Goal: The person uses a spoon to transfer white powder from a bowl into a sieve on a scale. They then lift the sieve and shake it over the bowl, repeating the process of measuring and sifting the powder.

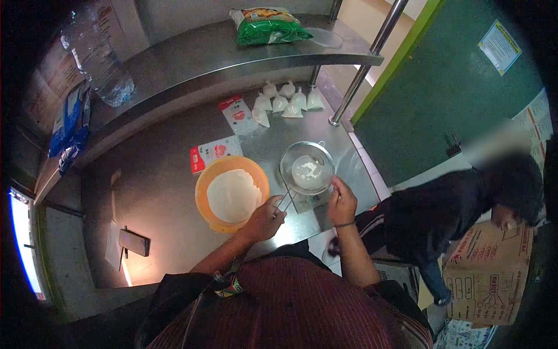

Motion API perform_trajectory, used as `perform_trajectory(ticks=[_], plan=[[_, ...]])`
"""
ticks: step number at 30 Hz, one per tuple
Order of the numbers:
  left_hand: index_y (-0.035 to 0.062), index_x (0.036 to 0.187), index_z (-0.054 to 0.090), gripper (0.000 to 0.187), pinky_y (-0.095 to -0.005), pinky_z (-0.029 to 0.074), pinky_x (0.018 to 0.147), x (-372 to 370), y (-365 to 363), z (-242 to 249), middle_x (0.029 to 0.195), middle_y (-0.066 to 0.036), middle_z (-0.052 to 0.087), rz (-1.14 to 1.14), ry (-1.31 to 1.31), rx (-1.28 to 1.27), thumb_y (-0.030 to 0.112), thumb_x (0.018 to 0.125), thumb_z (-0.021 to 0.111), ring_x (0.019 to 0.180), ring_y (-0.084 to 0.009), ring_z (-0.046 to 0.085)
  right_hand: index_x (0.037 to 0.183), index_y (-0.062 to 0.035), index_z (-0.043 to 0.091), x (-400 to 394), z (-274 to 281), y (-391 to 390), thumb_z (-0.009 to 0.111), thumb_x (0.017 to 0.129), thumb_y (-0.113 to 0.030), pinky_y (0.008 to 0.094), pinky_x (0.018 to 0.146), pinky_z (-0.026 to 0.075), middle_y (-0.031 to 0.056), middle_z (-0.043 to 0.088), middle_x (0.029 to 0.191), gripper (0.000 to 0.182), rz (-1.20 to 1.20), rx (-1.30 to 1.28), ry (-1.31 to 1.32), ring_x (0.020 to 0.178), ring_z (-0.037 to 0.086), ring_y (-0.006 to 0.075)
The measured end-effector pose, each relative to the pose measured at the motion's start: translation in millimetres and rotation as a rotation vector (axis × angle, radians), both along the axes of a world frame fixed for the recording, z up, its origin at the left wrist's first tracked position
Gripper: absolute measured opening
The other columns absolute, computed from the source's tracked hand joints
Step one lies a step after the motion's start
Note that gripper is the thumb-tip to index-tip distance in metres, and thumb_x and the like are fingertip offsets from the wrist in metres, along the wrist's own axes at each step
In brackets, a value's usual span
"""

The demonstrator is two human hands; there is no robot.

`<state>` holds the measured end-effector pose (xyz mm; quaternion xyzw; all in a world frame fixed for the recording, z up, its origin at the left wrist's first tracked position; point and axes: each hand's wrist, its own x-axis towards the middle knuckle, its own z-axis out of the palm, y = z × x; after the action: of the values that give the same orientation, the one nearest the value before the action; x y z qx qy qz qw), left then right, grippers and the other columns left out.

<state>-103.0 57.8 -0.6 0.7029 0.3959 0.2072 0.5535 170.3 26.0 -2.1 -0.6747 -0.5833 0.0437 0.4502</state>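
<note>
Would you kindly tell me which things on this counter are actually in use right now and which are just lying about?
In use:
- sieve with white powder, gripped by its handle in the left hand
- right hand at the sieve's rim
- orange bowl of white powder

Lying about:
- small tied bags
- red-and-white packets
- phone
- water bottle
- green snack bag

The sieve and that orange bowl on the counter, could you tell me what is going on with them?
A person stands at a steel counter. The left hand holds the wire handle of a sieve with a little white powder in it, and the right hand is at its rim. The sieve seems to rest on a small scale. Beside it sits an orange bowl full of white powder. Small tied bags of powder lie further back. Another person crouches by a cardboard box on the right.
</note>
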Motion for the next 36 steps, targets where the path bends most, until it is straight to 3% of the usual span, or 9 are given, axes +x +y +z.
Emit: perform_trajectory(ticks=[3,7,9,12,19,21,28,30,36], plan=[[-0.0071,0.146,0.036,0.061,-0.0388,0.055,0.076,0.9,-2.2,14.1,0.086,-0.016,0.072,0.012,0.004,-0.081,0.018,0.098,0.062,0.079,-0.0243,0.07,0.122,0.0003,0.065,-2.8,1.3,-1.2,0.051,0.092,0.005,0.0384,0.092,0.057,0.0202,0.072,0.114,0.033,0.0,-0.026,-0.005,0.104,0.073,0.0321],[-0.0067,0.147,0.035,0.061,-0.0386,0.054,0.075,0.5,-0.8,12.0,0.086,-0.016,0.072,-0.003,0.022,-0.093,0.018,0.098,0.062,0.077,-0.0237,0.07,0.122,-0.0001,0.065,-13.7,7.8,-19.0,0.051,0.091,0.005,0.0399,0.093,0.057,0.02,0.072,0.115,0.034,0.063,-0.076,0.029,0.106,0.072,0.0332],[-0.0015,0.151,0.031,0.061,-0.0301,0.048,0.055,-0.4,-0.7,2.7,0.085,-0.009,0.066,-0.035,-0.027,0.01,0.016,0.101,0.059,0.057,-0.0126,0.057,0.12,-0.001,0.067,-17.6,6.7,-26.8,0.053,0.091,0.005,0.0415,0.095,0.056,0.0204,0.071,0.117,0.033,0.099,-0.014,-0.126,0.11,0.07,0.0347],[-0.0018,0.152,0.03,0.062,-0.0301,0.048,0.056,2.0,-2.2,-1.3,0.086,-0.01,0.066,-0.006,-0.058,-0.1,0.016,0.101,0.06,0.057,-0.0127,0.057,0.125,-0.0009,0.064,-16.9,1.3,-34.3,0.053,0.09,0.0,0.0439,0.104,0.051,0.0224,0.066,0.129,0.037,0.175,-0.111,-0.072,0.12,0.064,0.0377],[-0.0019,0.153,0.03,0.063,-0.0301,0.048,0.055,2.3,-2.9,4.7,0.086,-0.01,0.066,-0.005,-0.035,-0.119,0.017,0.101,0.059,0.057,-0.0124,0.057,0.123,-0.0022,0.065,-5.3,1.6,-15.2,0.054,0.09,0.001,0.0436,0.102,0.052,0.0213,0.067,0.127,0.035,0.041,-0.042,-0.078,0.118,0.065,0.0378],[-0.0063,0.148,0.035,0.061,-0.0383,0.054,0.075,3.1,-2.7,9.6,0.084,-0.015,0.072,0.006,-0.021,-0.074,0.015,0.097,0.061,0.076,-0.0231,0.07,0.12,-0.0027,0.067,-3.9,0.1,-10.5,0.054,0.093,0.002,0.0408,0.094,0.056,0.0196,0.072,0.118,0.03,-0.034,-0.002,-0.044,0.108,0.071,0.0335],[-0.0051,0.148,0.035,0.061,-0.0385,0.054,0.075,1.7,-1.3,13.4,0.084,-0.014,0.072,0.008,-0.008,-0.068,0.015,0.096,0.061,0.076,-0.0226,0.07,0.123,-0.0022,0.066,-12.2,0.0,-25.7,0.052,0.09,0.002,0.0427,0.102,0.052,0.0208,0.069,0.124,0.036,0.064,-0.094,0.076,0.117,0.067,0.0365],[-0.0042,0.148,0.036,0.06,-0.0388,0.055,0.075,1.7,-0.4,12.4,0.084,-0.014,0.072,0.023,0.03,-0.086,0.015,0.096,0.061,0.077,-0.0228,0.07,0.122,-0.002,0.066,-15.1,2.9,-31.4,0.052,0.09,0.001,0.0423,0.103,0.052,0.0204,0.069,0.125,0.035,0.127,-0.018,-0.064,0.117,0.066,0.036],[-0.0027,0.147,0.039,0.059,-0.0385,0.055,0.077,2.4,-1.8,3.7,0.086,-0.014,0.073,0.042,0.003,-0.046,0.016,0.096,0.062,0.078,-0.0241,0.071,0.12,-0.0025,0.067,-18.3,3.2,-34.6,0.052,0.09,0.004,0.0416,0.094,0.056,0.0208,0.069,0.123,0.034,0.168,-0.048,-0.114,0.111,0.069,0.0366]])
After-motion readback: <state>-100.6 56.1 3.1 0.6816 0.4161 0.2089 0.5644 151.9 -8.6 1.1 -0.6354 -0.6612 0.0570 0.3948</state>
